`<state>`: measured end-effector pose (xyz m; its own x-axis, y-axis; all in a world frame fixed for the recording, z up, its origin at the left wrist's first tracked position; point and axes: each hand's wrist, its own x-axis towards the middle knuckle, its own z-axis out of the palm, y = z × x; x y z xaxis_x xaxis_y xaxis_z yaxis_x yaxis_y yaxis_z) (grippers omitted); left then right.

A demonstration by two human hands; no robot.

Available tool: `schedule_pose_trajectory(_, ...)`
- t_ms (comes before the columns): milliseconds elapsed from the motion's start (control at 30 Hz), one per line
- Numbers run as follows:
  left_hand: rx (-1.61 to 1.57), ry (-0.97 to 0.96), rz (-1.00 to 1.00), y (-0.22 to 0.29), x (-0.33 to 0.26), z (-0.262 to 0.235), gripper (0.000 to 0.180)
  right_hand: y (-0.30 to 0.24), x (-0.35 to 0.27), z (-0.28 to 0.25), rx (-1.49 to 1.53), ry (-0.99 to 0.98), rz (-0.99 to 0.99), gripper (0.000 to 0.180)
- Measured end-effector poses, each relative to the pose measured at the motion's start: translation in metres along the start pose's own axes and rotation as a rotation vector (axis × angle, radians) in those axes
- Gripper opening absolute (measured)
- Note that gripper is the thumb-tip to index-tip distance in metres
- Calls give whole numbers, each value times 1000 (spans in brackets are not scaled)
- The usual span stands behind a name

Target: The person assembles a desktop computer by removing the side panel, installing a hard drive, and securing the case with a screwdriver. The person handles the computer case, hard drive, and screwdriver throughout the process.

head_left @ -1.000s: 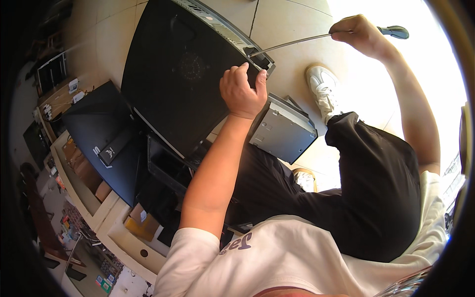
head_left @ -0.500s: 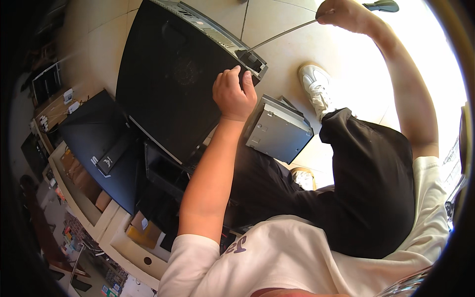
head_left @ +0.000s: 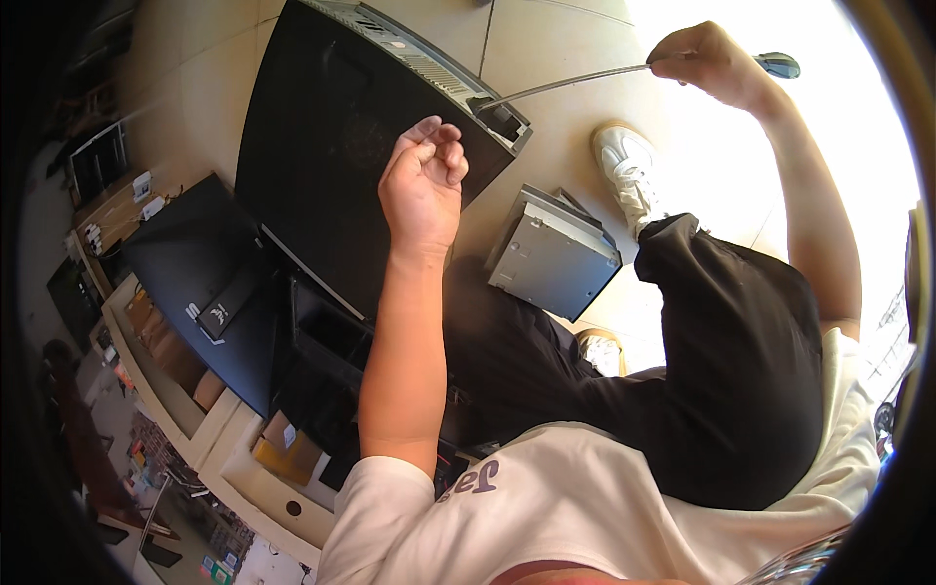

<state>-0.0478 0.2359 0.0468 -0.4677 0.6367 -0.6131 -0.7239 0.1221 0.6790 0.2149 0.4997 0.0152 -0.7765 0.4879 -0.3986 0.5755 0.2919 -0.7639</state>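
Note:
A black computer tower case lies tilted on the floor, with its metal rear side turned to the upper right. From an opening near that side's right corner, a thin grey cable runs up to my right hand, which is closed round its end in a pinch. Over the black panel of the case, near its right edge, my left hand is raised with the fingers curled in. Nothing shows between those fingers. Just right of the case, on the floor by my legs, stands a grey metal box-shaped unit.
My white shoe is on the tiled floor. A dark monitor leans to the left of the case. Beyond it stand light wooden furniture with open compartments and a brown carton. A dark shoe-like object lies upper right.
My left hand has come off the edge of the case, moved left and turned, its fingers curling. My right hand has moved slightly right and down, still holding the cable.

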Motion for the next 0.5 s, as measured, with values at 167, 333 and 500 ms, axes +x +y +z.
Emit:
schedule_pose_trajectory(167,-134,-117,-97,12,-3,2,33,-11,-9,-5,101,14,-151,12)
schedule_pose_trajectory(333,-74,-161,-101,12,-7,8,39,-21,-11,-3,123,28,-217,19)
schedule_pose_trajectory(500,-46,-159,-76,15,-12,22,37,-23,-10,1,119,5,-174,17)
